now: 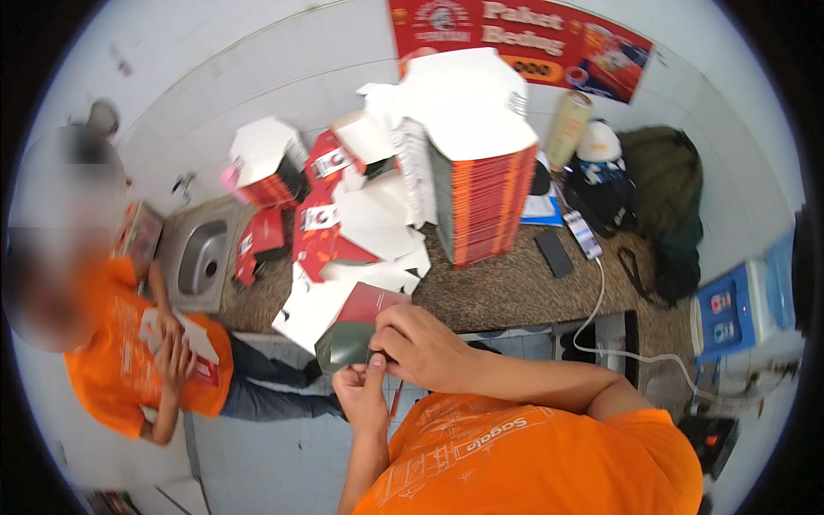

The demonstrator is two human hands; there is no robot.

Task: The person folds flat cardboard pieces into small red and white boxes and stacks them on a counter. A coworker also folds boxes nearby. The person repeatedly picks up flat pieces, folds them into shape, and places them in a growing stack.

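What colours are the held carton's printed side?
The carton shows red and dark green, clearest in the head view.

Cream lettering [522,12] on red wall poster [573,43], white print [496,436] on wearer's orange shirt [558,472], white labels [321,217] on red cartons [307,247]

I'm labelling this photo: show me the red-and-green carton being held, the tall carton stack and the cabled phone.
Red-and-green carton [350,338], head view: its dark green panel.
Tall carton stack [491,208], head view: its orange-striped side.
Cabled phone [583,234], head view: its screen.
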